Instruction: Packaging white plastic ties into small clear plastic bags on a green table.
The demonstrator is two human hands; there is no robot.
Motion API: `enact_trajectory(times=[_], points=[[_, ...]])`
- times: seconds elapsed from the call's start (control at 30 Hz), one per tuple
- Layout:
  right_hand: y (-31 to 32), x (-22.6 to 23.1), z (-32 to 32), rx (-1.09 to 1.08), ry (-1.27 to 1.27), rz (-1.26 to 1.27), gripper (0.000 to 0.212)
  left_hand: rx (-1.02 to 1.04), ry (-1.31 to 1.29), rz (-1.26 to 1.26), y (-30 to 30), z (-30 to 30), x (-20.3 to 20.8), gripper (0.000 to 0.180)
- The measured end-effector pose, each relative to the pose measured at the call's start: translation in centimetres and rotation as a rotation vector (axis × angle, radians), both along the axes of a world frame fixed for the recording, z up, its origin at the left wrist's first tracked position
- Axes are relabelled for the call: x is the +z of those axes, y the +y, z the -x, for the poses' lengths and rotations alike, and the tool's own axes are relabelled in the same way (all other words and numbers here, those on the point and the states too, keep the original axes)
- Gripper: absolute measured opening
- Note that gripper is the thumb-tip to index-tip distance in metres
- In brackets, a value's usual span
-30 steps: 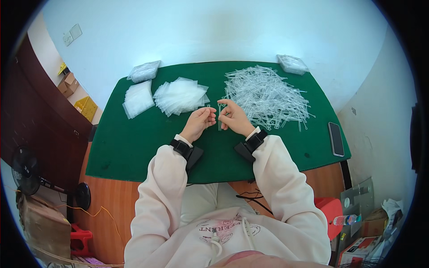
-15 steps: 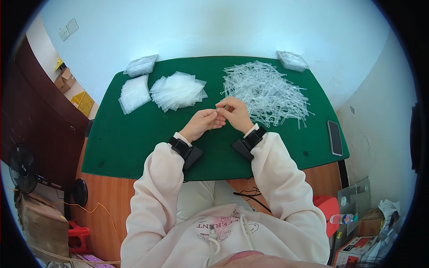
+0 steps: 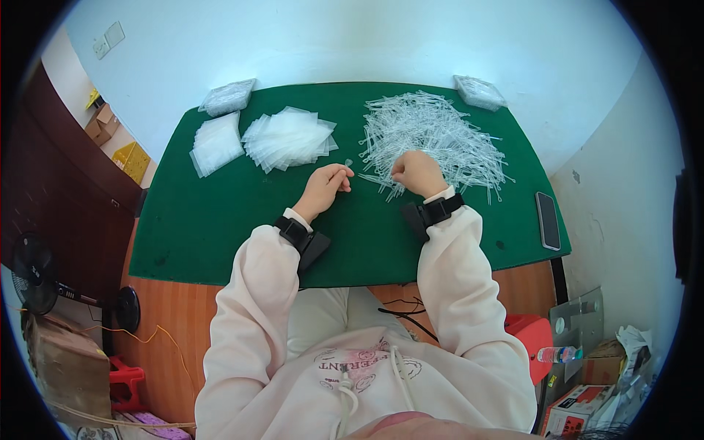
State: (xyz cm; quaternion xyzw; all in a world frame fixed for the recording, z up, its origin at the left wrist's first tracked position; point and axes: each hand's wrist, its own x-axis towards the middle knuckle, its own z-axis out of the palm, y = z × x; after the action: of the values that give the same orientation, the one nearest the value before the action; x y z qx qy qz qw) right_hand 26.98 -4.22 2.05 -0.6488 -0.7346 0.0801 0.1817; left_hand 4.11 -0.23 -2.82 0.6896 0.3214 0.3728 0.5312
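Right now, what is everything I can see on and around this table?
Table: one, green top.
Clear sticks: a big pile, far right of table.
Clear bags: one fanned pile, far left-centre.
Bag stack: one, whitish, left of the fanned pile.
Packed bundles: two, clear, far corners.
Phone: one, dark, right table edge.
Fan: one, black, floor at left.
Boxes: several, floor at lower right.
Wristbands: two, black.
Left hand: pinches a small clear piece.
Right hand: fist at the stick pile's edge.
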Motion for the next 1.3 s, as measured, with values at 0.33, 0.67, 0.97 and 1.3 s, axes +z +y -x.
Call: enact_trajectory(times=[0.33,0.67,0.97,1.3], points=[[0.0,0.0,-1.4,0.157,-0.009,0.198,0.026,-0.022,-0.149,0.127,-0.4,-0.1,0.9,0.021],[2.8,-3.1,-0.6,0.024,0.203,-0.335,0.009,0.09,-0.235,0.037,-0.5,0.2,1.1,0.022],[1.3,-2.3,2.4,0.01,0.123,-0.176,0.015,0.146,-0.256,-0.018,-0.5,0.2,1.2,0.022],[1.2,-2.8,3.5,-0.058,0.039,-0.139,0.01,0.135,-0.246,-0.012,-0.4,0.2,1.2,0.022]])
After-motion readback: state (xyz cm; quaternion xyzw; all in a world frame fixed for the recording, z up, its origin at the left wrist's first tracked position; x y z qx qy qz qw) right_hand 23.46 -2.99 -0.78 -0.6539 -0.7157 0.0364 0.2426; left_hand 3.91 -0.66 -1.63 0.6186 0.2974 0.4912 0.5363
